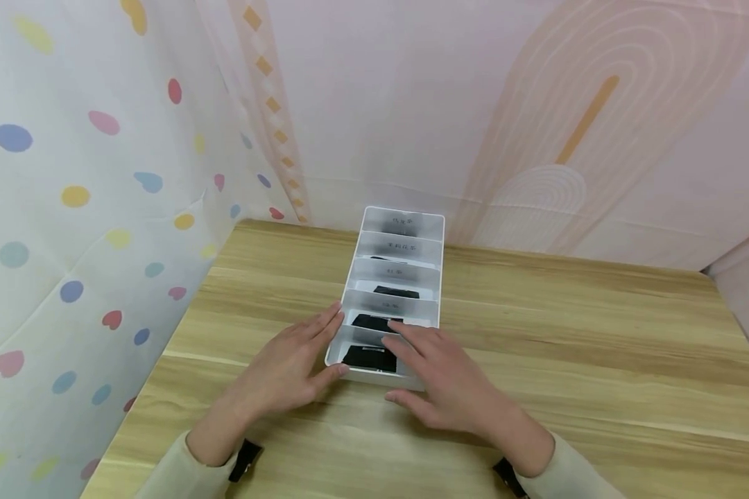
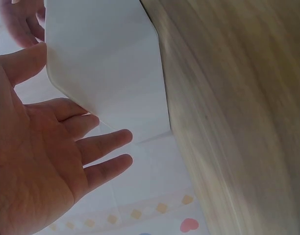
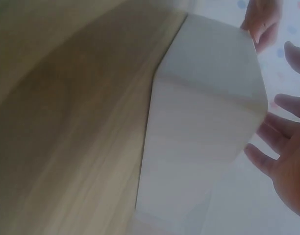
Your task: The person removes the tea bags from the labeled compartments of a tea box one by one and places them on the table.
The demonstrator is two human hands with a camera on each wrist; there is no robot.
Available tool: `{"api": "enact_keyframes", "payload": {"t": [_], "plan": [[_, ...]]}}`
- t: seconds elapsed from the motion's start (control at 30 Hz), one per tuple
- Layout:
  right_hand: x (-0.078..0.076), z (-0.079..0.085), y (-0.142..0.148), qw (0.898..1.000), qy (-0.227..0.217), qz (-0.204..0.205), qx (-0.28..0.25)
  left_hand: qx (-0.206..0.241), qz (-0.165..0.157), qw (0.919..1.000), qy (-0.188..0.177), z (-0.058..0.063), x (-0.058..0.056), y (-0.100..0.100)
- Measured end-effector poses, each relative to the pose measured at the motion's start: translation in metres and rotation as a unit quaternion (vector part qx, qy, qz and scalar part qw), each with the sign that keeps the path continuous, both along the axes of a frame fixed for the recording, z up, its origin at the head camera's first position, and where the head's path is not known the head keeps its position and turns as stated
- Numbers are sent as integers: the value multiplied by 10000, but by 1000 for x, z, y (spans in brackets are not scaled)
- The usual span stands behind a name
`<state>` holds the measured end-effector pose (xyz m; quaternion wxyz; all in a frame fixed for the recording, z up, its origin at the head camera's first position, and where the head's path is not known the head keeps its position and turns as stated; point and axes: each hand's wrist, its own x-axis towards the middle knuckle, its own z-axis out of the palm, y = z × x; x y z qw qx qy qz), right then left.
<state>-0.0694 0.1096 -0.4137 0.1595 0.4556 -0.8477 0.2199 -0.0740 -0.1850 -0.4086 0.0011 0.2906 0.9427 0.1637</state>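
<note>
A long white divided box (image 1: 379, 376) stands on the table, its compartments in a row with printed characters on the walls. Flat black packets lie in it, one in the front compartment (image 1: 369, 357) and another just behind (image 1: 372, 322). My left hand (image 1: 290, 364) is at the box's left front corner, thumb and index finger touching the rim, the other fingers loosely extended in the left wrist view. Over the right front edge hovers my right hand (image 1: 446, 374), fingers spread and reaching above the front compartments. Whether it touches the box or a packet, I cannot tell.
The wood-grain table (image 1: 574, 346) extends to both sides of the box. Behind it hangs a pale patterned cloth (image 1: 374, 104), with a dotted cloth (image 1: 100, 180) on the left. The box's far end stands near the back cloth. Black straps (image 1: 246, 460) show at both wrists.
</note>
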Motion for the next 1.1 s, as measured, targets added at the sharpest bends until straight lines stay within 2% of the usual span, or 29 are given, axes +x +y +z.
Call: {"api": "enact_keyframes", "payload": {"t": [0.2, 0.77, 1.1], "plan": [[1, -3, -12, 9995, -184, -84, 241, -34, -47, 10000, 48, 1, 1, -1], [0, -13, -31, 9983, -38, -133, 563, 62, -113, 9998, 171, -1, 1, -1], [-3, -15, -35, 9990, 193, -11, 397, 13, -111, 9999, 103, 1, 1, -1]]}}
